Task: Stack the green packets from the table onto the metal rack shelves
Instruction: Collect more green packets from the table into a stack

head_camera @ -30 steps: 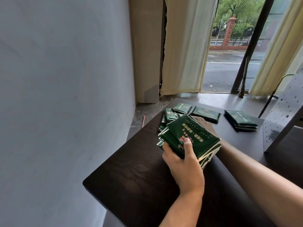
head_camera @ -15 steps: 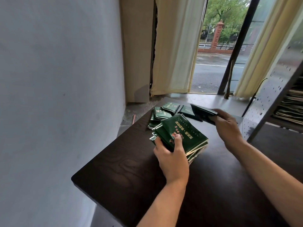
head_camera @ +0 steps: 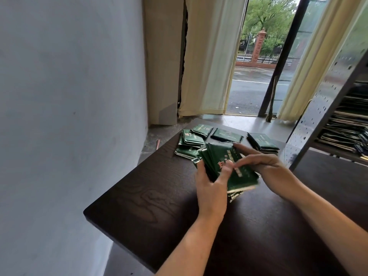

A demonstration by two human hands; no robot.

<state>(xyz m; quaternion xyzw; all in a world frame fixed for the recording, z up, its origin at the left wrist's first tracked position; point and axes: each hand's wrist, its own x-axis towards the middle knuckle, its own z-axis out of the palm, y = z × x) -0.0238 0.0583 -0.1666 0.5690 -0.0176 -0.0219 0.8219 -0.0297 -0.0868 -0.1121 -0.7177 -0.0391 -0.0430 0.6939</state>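
Item: bundle of green packets (head_camera: pixel 225 166), held just above the dark table (head_camera: pixel 151 206).
Grip: left hand (head_camera: pixel 212 186) clasps the bundle's near end, thumb on top; right hand (head_camera: pixel 264 166) curls over its far side, fingers laid on the top packet.
Remaining stock: 4 loose groups of packets (head_camera: pixel 191 142) lie at the table's far edge.
Destination: metal rack (head_camera: pixel 318 120), right, shelves partly filled.
Handling note: square the edges with both hands before lifting; the slick wrappers would likely slide if the bundle tilts.
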